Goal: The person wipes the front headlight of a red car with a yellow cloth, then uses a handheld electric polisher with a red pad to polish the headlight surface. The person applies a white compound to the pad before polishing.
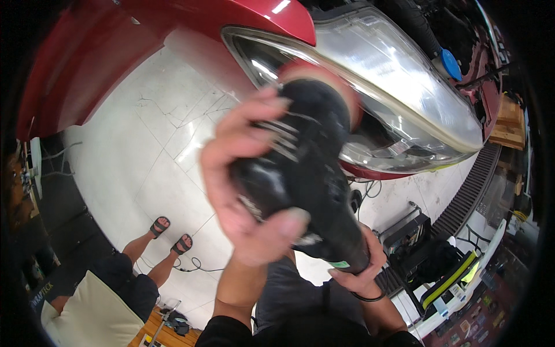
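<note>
A black power polisher [312,168] spans the middle of the view, held in both my hands. Around its head my left hand [243,179] is wrapped, a little blurred, with the thumb on the near side. My right hand [367,266] grips the rear handle, close to my body. The round reddish pad [341,87] is at the headlight [404,87] of a red car; the tool's head hides much of the pad and part of the lens. Along its upper part the lens looks hazy, and lower down dark parts show through.
The red fender [115,52] curves over the upper left. A person [144,272] in dark shorts and sandals sits at lower left. Cables [196,266] lie on the pale tiled floor [156,144]. A black-framed work lamp or stand [407,231] and a loaded cart [457,289] stand at right.
</note>
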`<state>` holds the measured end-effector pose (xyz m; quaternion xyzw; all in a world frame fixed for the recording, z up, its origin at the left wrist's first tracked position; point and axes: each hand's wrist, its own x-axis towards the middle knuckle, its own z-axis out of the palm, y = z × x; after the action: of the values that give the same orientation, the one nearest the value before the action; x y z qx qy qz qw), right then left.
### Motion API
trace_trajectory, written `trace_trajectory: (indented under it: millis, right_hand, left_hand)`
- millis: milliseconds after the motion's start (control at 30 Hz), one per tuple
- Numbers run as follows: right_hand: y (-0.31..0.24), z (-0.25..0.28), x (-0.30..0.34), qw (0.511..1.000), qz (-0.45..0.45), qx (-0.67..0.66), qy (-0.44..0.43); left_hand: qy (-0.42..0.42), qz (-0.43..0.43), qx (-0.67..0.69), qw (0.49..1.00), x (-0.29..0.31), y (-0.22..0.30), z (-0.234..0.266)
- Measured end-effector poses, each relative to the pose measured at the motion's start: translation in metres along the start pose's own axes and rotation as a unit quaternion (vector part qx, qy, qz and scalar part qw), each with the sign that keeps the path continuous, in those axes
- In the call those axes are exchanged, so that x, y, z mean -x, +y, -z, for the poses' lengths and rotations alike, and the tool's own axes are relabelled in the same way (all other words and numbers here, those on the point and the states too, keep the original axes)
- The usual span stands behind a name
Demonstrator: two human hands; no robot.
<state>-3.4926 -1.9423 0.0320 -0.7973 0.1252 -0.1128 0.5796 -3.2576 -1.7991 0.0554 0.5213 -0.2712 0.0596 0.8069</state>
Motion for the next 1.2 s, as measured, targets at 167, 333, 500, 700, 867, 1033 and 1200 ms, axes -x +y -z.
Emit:
trace_trajectory:
  millis: [167, 333, 500, 700, 867, 1033, 1200]
  right_hand:
    - [0.007, 0.007, 0.016, 1.000, -0.024, -0.007, -0.016]
    - [-0.024, -0.016, -0.029, 0.998, 0.006, -0.046, -0.033]
    - [-0.044, -0.029, -0.053, 0.998, 0.030, -0.049, -0.037]
    - [-0.050, -0.016, -0.051, 0.998, 0.030, -0.024, -0.048]
    - [-0.029, 0.004, -0.036, 0.998, 0.034, -0.043, -0.030]
    - [-0.018, 0.030, -0.031, 0.998, 0.050, -0.016, -0.037]
    - [-0.009, 0.060, -0.018, 0.997, 0.040, 0.022, -0.063]
  left_hand:
    - [0.031, 0.000, 0.038, 0.999, 0.005, 0.002, -0.012]
    - [0.111, 0.034, 0.068, 0.991, -0.015, 0.005, 0.006]
    - [0.137, 0.037, 0.085, 0.986, -0.024, 0.003, 0.024]
    - [0.143, 0.046, 0.069, 0.986, -0.016, 0.003, 0.018]
    - [0.148, 0.054, 0.063, 0.985, 0.004, 0.005, -0.008]
    - [0.161, 0.048, 0.067, 0.983, 0.018, 0.003, -0.029]
    - [0.187, 0.053, 0.066, 0.979, 0.035, 0.003, -0.053]
